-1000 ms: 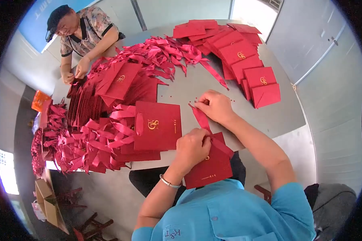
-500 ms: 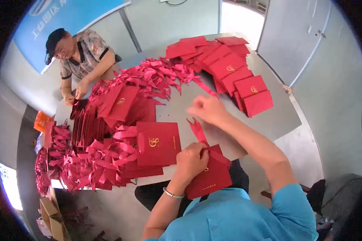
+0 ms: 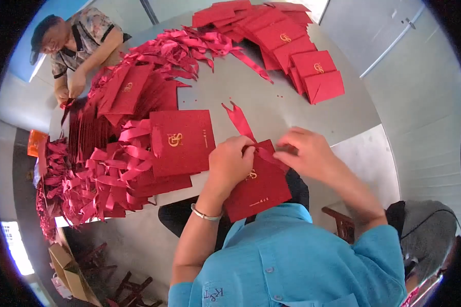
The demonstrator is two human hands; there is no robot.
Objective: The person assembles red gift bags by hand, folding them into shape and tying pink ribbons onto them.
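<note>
A small red paper bag (image 3: 258,192) with gold lettering lies tilted at the table's near edge, against my blue shirt. Across its top runs a glossy red ribbon (image 3: 238,120), one forked tail pointing away over the table. My left hand (image 3: 231,165) is closed at the bag's upper left, thumb and fingers pinching the ribbon by the bag's top edge. At the upper right, my right hand (image 3: 307,152) has its fingers curled, thumb and fingertips at the ribbon's other part; the exact contact is partly hidden.
Finished-looking red bags with ribbons (image 3: 182,140) are piled at left. Loose ribbons (image 3: 184,48) lie heaped at the back, and bags without visible ribbons (image 3: 287,43) are stacked at back right. Another person (image 3: 87,46) works across the grey table (image 3: 343,120). A cardboard box (image 3: 69,268) stands lower left.
My right hand has come down from above the table to the ribbon at the bag's top. My left hand keeps its pinch. The whole view has shifted downward.
</note>
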